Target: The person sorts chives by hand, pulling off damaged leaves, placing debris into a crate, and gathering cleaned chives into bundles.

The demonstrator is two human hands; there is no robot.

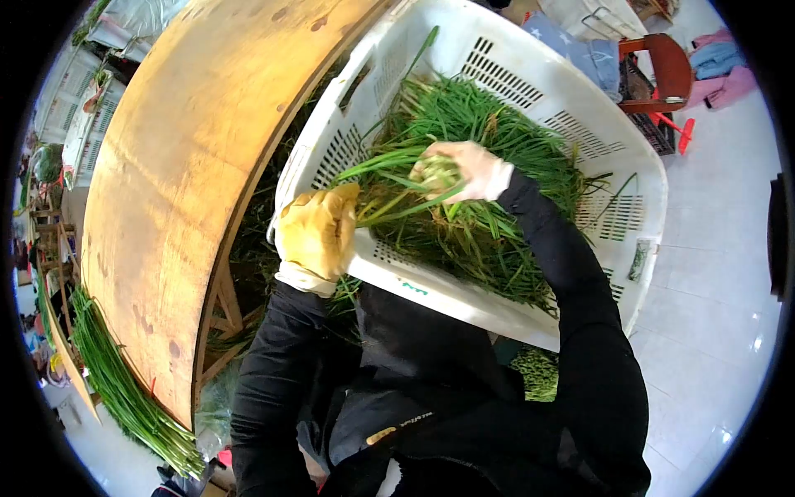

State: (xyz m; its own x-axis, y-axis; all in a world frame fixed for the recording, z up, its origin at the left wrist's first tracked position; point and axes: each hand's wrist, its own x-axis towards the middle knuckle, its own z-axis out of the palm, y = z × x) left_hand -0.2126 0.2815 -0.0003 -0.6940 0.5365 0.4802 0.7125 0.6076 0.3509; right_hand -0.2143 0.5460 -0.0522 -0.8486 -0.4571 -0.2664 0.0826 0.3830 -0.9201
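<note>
My right hand [474, 171], in a whitish glove, is closed around a bunch of chives [436, 174] with the pale stem ends bundled together. It is above the loose heap of chives [472, 108] inside the white slotted plastic crate [431, 37]. My left hand [317, 234], in a yellow-coated glove, is a fist at the crate's near left corner. A few yellow-green leaves run from its fingers toward the right hand; the rest of its grip is hidden.
A curved-looking wooden tabletop [178, 149] borders the crate on the left. A tied bundle of long chives [124, 377] lies by its near end. At the back right are a reddish-brown chair [669, 73] and pink and blue cloth [719, 70]. Pale floor tiles [704, 323] lie right.
</note>
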